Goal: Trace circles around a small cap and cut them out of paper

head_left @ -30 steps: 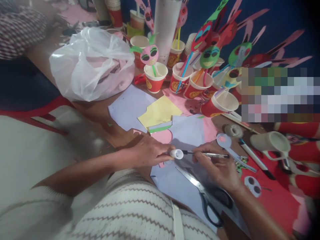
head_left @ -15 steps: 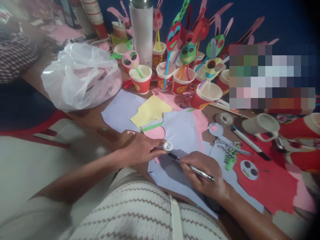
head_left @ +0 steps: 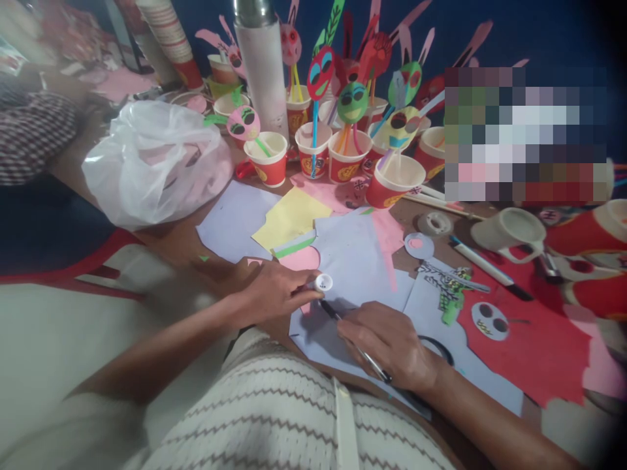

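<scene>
Between the thumb and fingers of my left hand point(head_left: 272, 290) is a small white round piece point(head_left: 324, 283), its open-looking face turned up with small dark marks on it. My right hand point(head_left: 386, 343) grips a black and silver pen point(head_left: 375, 367); the pen's dark tip points up and left, close to the lower edge of the white piece. Whether the tip touches it I cannot tell. Beneath both hands lie pale blue paper sheets point(head_left: 353, 251), with a pink rounded paper piece point(head_left: 298, 258) just beyond my left fingers.
Red paper cups point(head_left: 396, 186) with paper faces on straws stand at the back, beside a white flask point(head_left: 264, 78). A plastic bag point(head_left: 157, 163) sits at the left. To the right are a mug point(head_left: 509, 232), a marker point(head_left: 490, 267) and red paper point(head_left: 548, 346). A person's checkered sleeve point(head_left: 34, 130) shows upper left.
My right hand has shifted slightly left and the pen now slants more steeply. The white piece stays in my left hand. The whole view has shifted a little.
</scene>
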### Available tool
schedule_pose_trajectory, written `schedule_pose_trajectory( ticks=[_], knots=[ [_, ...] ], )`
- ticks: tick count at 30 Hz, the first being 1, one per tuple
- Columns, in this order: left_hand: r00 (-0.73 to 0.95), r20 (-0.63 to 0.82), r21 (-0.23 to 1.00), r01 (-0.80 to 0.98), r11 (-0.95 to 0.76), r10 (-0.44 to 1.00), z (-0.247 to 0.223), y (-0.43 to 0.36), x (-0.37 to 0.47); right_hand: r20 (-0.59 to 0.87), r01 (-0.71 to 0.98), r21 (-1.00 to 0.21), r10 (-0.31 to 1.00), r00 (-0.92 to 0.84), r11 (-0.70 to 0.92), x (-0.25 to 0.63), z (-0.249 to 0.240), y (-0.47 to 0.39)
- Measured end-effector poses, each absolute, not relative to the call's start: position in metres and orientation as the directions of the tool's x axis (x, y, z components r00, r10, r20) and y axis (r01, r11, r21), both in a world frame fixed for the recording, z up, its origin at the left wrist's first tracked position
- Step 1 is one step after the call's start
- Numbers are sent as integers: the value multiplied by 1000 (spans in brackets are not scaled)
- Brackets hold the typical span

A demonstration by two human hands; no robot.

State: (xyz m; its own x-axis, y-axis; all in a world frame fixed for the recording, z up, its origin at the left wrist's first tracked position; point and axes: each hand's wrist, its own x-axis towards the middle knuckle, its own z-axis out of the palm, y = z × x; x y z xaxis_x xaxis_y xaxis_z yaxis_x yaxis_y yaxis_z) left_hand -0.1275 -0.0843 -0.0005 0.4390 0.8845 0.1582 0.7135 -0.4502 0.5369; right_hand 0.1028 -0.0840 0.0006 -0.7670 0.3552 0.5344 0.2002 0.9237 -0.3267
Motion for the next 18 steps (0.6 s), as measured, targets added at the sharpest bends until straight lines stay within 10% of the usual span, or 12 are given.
schedule_pose_trajectory(
  ticks=[18],
  knots=[
    [388, 80, 555, 748, -365, 918, 5, -85, -125, 504, 213, -378, 393, -769, 901, 108, 5, -85]
  ],
)
